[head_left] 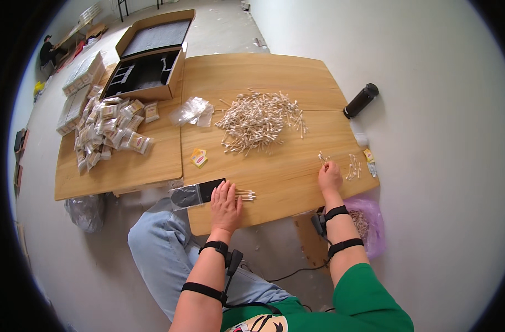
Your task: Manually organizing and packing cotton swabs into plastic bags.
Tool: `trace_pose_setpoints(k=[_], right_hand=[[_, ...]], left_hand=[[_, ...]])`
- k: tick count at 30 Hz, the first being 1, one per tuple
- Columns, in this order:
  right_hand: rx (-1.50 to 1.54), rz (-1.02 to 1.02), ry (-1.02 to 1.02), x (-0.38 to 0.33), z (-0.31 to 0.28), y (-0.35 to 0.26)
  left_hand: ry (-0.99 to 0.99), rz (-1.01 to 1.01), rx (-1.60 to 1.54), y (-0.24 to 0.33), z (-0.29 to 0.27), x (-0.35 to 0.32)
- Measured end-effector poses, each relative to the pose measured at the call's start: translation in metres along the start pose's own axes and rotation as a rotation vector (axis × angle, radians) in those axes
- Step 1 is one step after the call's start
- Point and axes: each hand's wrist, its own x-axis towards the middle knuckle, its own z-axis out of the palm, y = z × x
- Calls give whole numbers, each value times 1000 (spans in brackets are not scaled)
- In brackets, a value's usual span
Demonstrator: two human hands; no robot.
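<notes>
A big loose heap of cotton swabs point(260, 120) lies in the middle of the wooden table point(274, 74). My left hand point(226, 203) rests flat at the table's near edge, fingers on a small bundle of swabs point(244, 194) beside a clear plastic bag with a dark card point(198, 193). My right hand point(330, 176) is at the right, fingers pinched on a few swabs point(323, 158) standing up from it. A few more swabs point(353, 166) lie just to its right.
A pile of filled small packets point(109, 128) covers the left table. An open cardboard box point(150, 61) stands behind it. Empty clear bags point(192, 112), yellow labels point(199, 157), a black bottle point(361, 100) and a pink bag point(368, 221) under the table edge are nearby.
</notes>
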Motion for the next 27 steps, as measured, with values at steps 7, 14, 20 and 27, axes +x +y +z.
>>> trace_pose_setpoints(k=[7,14,20,27], right_hand=[[-161,139,35,23,-18,57],[76,-179,150,-45,-2,-12],[172,-348,5,-115,-12,-87],[120,-314,-2,-124,-3,-91]], left_hand=[[18,-2,39,-3,-1,-1],[56,-15,28,0,0,4],[161,0,-12,-8,7,1],[100,-157,-84,-14,13,-16]])
